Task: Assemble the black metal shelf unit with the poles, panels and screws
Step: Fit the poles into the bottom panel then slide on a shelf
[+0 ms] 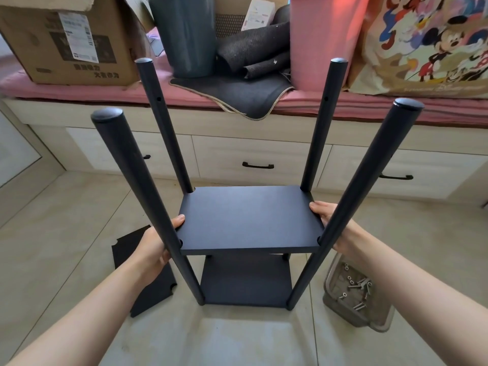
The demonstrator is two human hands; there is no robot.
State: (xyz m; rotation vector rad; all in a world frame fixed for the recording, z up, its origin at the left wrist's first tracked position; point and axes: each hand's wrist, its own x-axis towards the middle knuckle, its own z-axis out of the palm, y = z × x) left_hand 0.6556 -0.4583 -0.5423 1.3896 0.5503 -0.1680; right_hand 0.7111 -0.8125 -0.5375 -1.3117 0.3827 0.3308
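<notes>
The black shelf unit stands on the tiled floor with several upright poles, the near left pole [137,186] and near right pole [361,180] closest to me. A bottom panel [247,280] sits low between them. A second panel [248,217] is held level higher up. My left hand [155,247] grips its left edge, thumb on top, behind the near left pole. My right hand [328,220] holds its right edge, thumb on top, partly hidden by the near right pole. Another black panel [132,262] lies flat on the floor at the left.
A clear plastic tray [340,310] with several silver screws sits on the floor at the right. Behind the unit runs a drawer bench [258,154] with a pink cushion, carrying a cardboard box [66,40], a grey bin [184,35], dark mats and a cartoon bag [427,40].
</notes>
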